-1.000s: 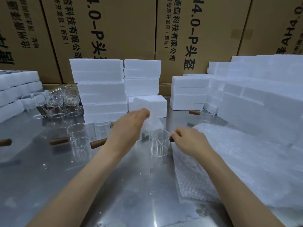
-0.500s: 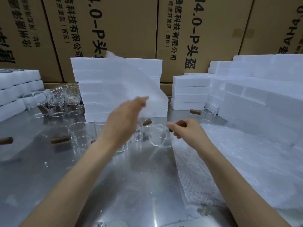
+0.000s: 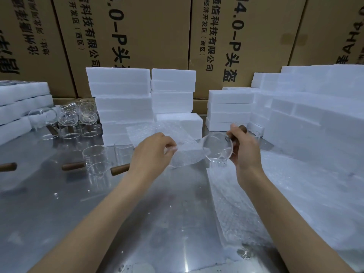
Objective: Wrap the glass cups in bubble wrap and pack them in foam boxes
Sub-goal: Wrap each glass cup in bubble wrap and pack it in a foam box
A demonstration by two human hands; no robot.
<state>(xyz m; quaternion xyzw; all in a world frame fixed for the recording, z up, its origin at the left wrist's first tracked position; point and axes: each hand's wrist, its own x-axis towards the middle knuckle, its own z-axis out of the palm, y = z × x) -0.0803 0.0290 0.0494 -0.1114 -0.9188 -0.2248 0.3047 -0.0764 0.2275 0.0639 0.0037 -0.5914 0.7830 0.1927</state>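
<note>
My right hand (image 3: 245, 148) grips the brown wooden handle of a clear glass cup (image 3: 216, 147), held above the table and tipped so its round base faces me. My left hand (image 3: 152, 152) pinches the near edge of a bubble wrap sheet (image 3: 157, 133), which hangs in the air just left of the cup. Two more glass cups with wooden handles (image 3: 96, 160) stand on the steel table (image 3: 137, 223) to the left. White foam boxes (image 3: 122, 103) are stacked behind my hands.
A pile of bubble wrap sheets (image 3: 295, 194) covers the table's right side. More foam boxes (image 3: 315, 107) rise at the right and far left (image 3: 17, 107). A cluster of glass cups (image 3: 67, 121) stands at the back left. Cardboard cartons (image 3: 147, 36) wall the back.
My right hand lifted the cup off the table by its handle and tipped it on its side. My left hand raised the bubble wrap sheet, then lowered it beside the cup.
</note>
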